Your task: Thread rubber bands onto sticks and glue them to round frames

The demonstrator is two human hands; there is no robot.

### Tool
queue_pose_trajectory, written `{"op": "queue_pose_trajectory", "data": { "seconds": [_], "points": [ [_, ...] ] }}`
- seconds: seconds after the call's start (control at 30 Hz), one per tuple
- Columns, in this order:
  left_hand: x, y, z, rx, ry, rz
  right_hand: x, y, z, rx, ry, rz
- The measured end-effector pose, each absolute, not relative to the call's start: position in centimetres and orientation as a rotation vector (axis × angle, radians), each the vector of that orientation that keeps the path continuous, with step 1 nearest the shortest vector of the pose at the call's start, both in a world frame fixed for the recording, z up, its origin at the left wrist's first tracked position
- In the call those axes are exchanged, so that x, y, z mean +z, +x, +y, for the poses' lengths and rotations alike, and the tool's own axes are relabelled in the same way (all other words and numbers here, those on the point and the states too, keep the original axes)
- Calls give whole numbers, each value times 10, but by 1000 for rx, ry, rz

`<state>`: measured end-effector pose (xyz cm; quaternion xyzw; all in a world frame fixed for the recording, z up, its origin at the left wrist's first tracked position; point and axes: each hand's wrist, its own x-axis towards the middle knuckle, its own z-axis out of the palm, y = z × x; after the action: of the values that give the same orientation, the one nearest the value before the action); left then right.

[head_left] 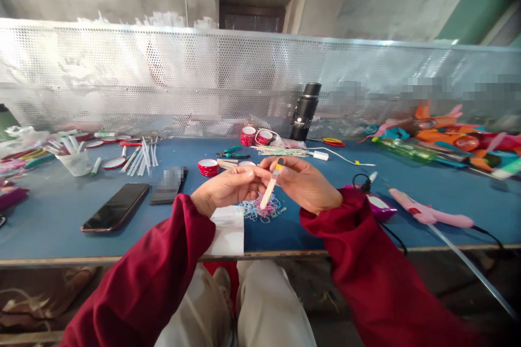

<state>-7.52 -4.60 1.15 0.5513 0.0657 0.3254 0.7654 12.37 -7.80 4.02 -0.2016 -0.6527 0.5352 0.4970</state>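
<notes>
A pale wooden craft stick [267, 195] with a yellow and black upper end slants between my hands, above the blue table. My right hand [307, 184] is closed on its upper part, thumb pressed against it. From the other side, my left hand [232, 184] reaches to the stick with its fingers curled and thumb and forefinger pinched together. Whether something small is in that pinch is hidden. Below the stick lies a loose heap of colourful small rubber bands [264, 210], with a white sheet of paper [228, 233] beside it at the left.
Two phones [118, 209] lie at the left, near a cup of white sticks [75, 162]. Red tape rolls [208, 167], green-handled pliers [230, 153] and a black flask [305, 114] stand or lie farther back. At the right is a pink glue gun [431, 211] with its cord.
</notes>
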Motion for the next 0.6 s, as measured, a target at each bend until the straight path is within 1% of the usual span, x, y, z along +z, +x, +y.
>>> {"op": "queue_pose_trajectory", "data": {
  "seconds": [0.1, 0.23, 0.33, 0.4, 0.5, 0.6],
  "points": [
    [26, -86, -44, 909, 1196, 211, 45, 140, -70, 1236, -496, -1540],
    [56, -113, -43, 1168, 1171, 360, 50, 166, -61, 1184, -546, -1525],
    [77, -130, -36, 1325, 1275, 579, 51, 180, -54, 1171, -571, -1480],
    [82, -133, -25, 1372, 1425, 777, 50, 185, -48, 1188, -566, -1436],
    [75, -121, 0, 1214, 1809, 1049, 44, 186, -36, 1248, -541, -1374],
    [55, -97, 28, 837, 2191, 1252, 32, 186, -20, 1318, -541, -1313]
  ]
}}
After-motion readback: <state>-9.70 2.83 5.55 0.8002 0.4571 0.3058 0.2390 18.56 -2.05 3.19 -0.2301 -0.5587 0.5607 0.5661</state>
